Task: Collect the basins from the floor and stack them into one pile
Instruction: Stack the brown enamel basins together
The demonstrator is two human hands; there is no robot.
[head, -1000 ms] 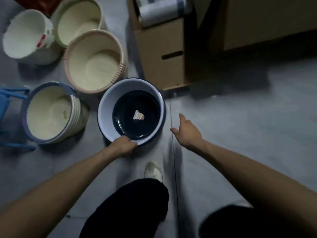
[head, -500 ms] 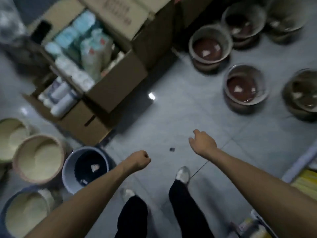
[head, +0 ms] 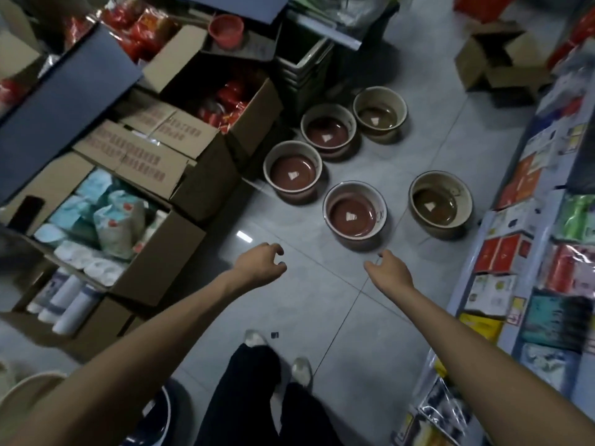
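Grey floor tiles (head: 306,300) are carrying the nearest cream-rimmed brown round basin (head: 365,206), awaiting left hand (head: 259,265) and right hand (head: 391,272), fingers (head: 272,247) half-curled and empty, at opposite rims.

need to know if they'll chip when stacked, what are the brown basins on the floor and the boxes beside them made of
Brown basins: probably glossy plastic or enamelled metal, can't tell which; the insides gleam and the pale rims are thin. Boxes: matte brown cardboard, with folded flaps.

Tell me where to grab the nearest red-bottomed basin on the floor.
Best grip the rim of the red-bottomed basin at opposite sides, left hand and right hand, coming from above. It stands upright, open-topped, apart from the other basins, with bare floor on your side.
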